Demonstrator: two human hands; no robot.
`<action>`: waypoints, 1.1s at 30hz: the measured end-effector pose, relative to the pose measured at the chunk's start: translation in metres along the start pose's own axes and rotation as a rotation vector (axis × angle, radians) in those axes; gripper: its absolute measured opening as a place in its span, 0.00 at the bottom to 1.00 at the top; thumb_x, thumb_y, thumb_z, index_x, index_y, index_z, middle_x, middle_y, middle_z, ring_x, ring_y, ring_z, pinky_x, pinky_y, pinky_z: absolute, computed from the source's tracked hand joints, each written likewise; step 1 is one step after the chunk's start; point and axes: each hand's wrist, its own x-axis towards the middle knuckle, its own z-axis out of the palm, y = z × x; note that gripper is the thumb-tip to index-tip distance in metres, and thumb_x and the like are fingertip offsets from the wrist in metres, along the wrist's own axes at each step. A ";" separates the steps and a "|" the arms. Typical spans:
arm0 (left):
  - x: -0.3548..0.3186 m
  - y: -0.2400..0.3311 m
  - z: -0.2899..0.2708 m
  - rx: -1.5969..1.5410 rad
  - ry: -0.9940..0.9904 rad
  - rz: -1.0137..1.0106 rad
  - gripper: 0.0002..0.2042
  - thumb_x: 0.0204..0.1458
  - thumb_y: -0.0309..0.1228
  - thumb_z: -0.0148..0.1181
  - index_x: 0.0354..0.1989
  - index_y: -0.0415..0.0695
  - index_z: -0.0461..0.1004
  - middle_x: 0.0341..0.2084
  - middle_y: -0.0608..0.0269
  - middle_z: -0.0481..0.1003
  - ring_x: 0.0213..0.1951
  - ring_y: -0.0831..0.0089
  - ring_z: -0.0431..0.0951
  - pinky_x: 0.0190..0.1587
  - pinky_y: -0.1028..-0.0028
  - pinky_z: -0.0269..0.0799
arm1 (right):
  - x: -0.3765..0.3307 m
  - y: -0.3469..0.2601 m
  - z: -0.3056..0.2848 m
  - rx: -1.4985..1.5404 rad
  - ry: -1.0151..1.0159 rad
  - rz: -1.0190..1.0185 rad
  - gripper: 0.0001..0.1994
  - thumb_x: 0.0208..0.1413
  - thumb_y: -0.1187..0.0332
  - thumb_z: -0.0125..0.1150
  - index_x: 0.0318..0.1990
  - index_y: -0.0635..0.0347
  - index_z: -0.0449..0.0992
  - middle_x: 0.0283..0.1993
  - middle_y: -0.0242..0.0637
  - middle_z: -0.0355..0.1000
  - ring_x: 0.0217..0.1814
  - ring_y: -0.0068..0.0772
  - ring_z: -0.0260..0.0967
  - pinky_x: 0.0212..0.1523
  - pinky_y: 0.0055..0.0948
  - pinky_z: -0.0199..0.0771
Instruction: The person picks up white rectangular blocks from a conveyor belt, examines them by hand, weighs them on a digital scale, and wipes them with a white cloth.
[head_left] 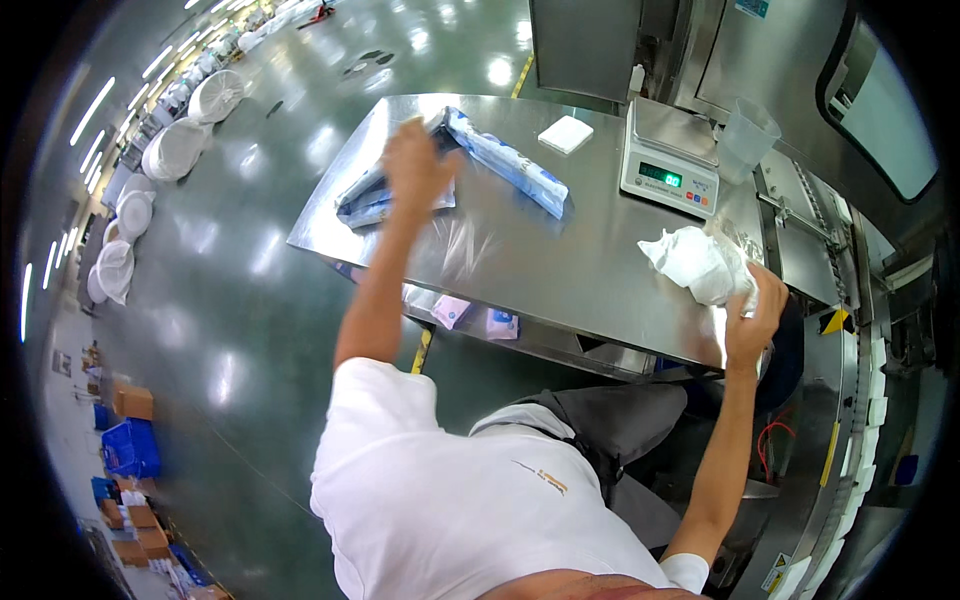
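Observation:
My left hand is smeared by motion over blue-and-white printed plastic film at the far left of the steel table. The film lies folded in a bent shape, with one long strip slanting right and another part under my hand. Whether my left fingers grip it cannot be made out. At the table's right front edge, my right hand has its fingers closed on the edge of a crumpled white cloth. The cloth rests bunched up on the tabletop.
A digital scale stands at the back right, beside a see-through plastic jug. Left of the scale lies a white square block. Pink-and-blue packs sit on a shelf below the table. Machinery borders the right side.

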 end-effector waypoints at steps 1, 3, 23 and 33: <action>0.008 -0.041 -0.005 0.300 -0.170 -0.071 0.44 0.42 0.52 0.76 0.64 0.36 0.68 0.60 0.42 0.71 0.62 0.46 0.72 0.66 0.51 0.64 | 0.014 -0.020 0.014 0.079 -0.009 -0.046 0.20 0.51 0.79 0.59 0.54 0.64 0.77 0.55 0.45 0.76 0.59 0.50 0.70 0.64 0.44 0.68; 0.027 -0.098 -0.010 0.469 -0.538 -0.245 0.48 0.39 0.59 0.76 0.65 0.37 0.69 0.59 0.41 0.74 0.61 0.46 0.74 0.65 0.46 0.65 | 0.039 -0.081 0.056 0.321 -0.131 0.054 0.24 0.52 0.74 0.65 0.59 0.61 0.75 0.60 0.46 0.73 0.64 0.50 0.69 0.67 0.43 0.67; -0.034 0.019 0.012 -0.266 -0.062 0.411 0.27 0.63 0.45 0.61 0.63 0.37 0.74 0.58 0.44 0.77 0.54 0.51 0.80 0.58 0.59 0.74 | 0.058 -0.149 0.200 0.466 -0.358 0.392 0.27 0.53 0.69 0.58 0.59 0.75 0.61 0.44 0.57 0.76 0.44 0.64 0.77 0.42 0.56 0.77; 0.130 0.052 0.015 -0.209 0.198 0.569 0.26 0.63 0.44 0.61 0.63 0.38 0.74 0.58 0.45 0.77 0.54 0.51 0.80 0.58 0.59 0.75 | 0.145 -0.127 0.233 0.929 -0.453 0.290 0.67 0.40 0.41 0.80 0.77 0.72 0.42 0.76 0.65 0.53 0.73 0.58 0.62 0.70 0.44 0.66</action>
